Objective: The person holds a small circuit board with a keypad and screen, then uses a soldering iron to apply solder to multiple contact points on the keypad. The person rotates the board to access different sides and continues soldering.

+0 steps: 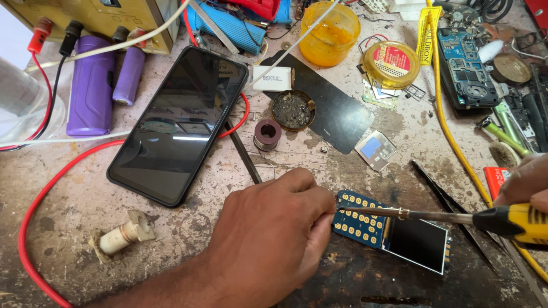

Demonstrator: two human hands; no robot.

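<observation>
On the worn, stained counter (pixel 85 199), the left hand (pixel 268 228) lies curled at the left end of a small blue circuit board with gold keypad contacts and a dark little screen (pixel 394 231); what its closed grip pinches cannot be told. The right hand (pixel 525 182), grip wrapped tight, holds a yellow-handled soldering iron (pixel 456 217), tip at the board's left edge. A large black smartphone (pixel 180 122) lies well apart, up left.

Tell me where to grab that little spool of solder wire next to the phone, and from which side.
Take the solder spool from above, pinching its two flanges. It stands on end with the hole facing up, so the round rims are exposed. Come from its lower right, where the bench is bare; the smartphone and flux tin crowd the other sides.
</observation>
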